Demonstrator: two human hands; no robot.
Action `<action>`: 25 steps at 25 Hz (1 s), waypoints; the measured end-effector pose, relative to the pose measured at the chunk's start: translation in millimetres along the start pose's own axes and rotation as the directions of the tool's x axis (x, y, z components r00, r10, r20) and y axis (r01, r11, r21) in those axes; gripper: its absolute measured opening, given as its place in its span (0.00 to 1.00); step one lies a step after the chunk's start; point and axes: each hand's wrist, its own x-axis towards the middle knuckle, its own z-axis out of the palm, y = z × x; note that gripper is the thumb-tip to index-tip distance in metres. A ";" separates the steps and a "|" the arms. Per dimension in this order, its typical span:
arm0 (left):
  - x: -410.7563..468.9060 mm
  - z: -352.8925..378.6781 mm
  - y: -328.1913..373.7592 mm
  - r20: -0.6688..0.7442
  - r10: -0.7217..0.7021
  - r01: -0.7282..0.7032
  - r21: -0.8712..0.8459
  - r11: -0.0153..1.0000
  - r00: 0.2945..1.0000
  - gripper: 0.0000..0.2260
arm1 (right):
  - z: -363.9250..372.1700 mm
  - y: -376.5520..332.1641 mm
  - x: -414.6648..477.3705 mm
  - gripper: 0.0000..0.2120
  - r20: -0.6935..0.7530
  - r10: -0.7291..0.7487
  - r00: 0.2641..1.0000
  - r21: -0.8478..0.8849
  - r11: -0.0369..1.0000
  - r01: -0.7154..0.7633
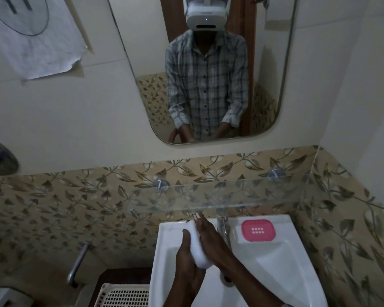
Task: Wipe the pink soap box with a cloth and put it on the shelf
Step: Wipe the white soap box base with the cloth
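Holding a soft white cloth (198, 251) between both my hands, I press my left hand (187, 260) and right hand (211, 238) on it over the white sink (275, 262). My pink soap box (258, 230) sits open and empty on the sink's back edge, right of the tap (223, 224). Farther up, the clear glass shelf (208, 196) has bare room.

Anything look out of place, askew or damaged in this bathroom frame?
Only the sheet of paper on the wall, upper left: it hangs crooked with a curled, torn lower edge. The pink soap box sits flat on the sink rim; the glass shelf looks level.
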 end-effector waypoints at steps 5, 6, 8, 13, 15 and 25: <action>8.7 -5.1 0.3 -0.066 0.164 -0.158 0.081 0.984 0.984 0.33 | 21.2 21.9 -25.8 0.31 -0.111 0.040 0.993 0.045 0.998 -0.035; 9.7 -9.3 3.2 -0.049 0.199 -0.193 0.106 0.975 0.979 0.32 | 18.6 21.0 -24.0 0.27 -0.164 0.042 0.986 0.101 0.995 -0.026; 13.6 -13.7 4.6 -0.065 0.376 -0.353 0.232 0.906 0.924 0.24 | 8.8 19.1 -24.8 0.17 -0.203 0.070 0.977 0.264 0.964 -0.014; 12.3 -20.7 10.9 0.005 0.586 -0.386 0.757 0.528 0.810 0.12 | -18.8 28.3 -27.2 0.16 -0.113 0.025 0.993 0.373 0.927 0.019; 7.3 -17.9 13.7 -0.039 0.389 -0.264 0.672 0.692 0.920 0.15 | -22.3 27.3 -25.6 0.21 -0.111 0.005 0.994 0.267 0.963 0.025; 10.3 -25.0 46.3 0.051 -0.192 0.189 0.054 0.981 0.980 0.26 | -59.4 2.5 -22.8 0.21 -0.417 -0.139 0.898 0.090 0.977 0.193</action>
